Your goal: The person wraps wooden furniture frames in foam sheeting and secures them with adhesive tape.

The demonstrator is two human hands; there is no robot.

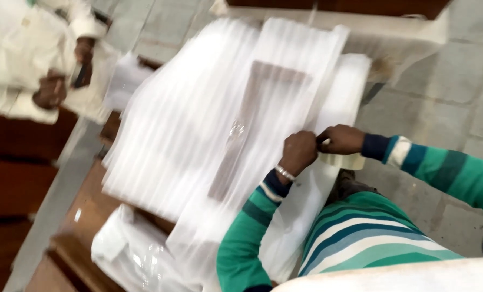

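A roll of pale tape [343, 160] is held at the right edge of a white foam-wrapped bundle [209, 124], partly hidden under the hand. The bundle is laid flat and slanted across the wooden table, and a long brown strip is seen through its ribbed, translucent wrap.

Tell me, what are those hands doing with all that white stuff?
A person in a green striped sweater has both hands together at the edge of a big bundle wrapped in white foam sheet. The left hand and the right hand pinch something small between them, right by a roll of tape; the picture is too blurred to tell what. A brown strip runs down the wrapping. The bundle lies on a wooden table. Another person's hands are busy at the far corner.
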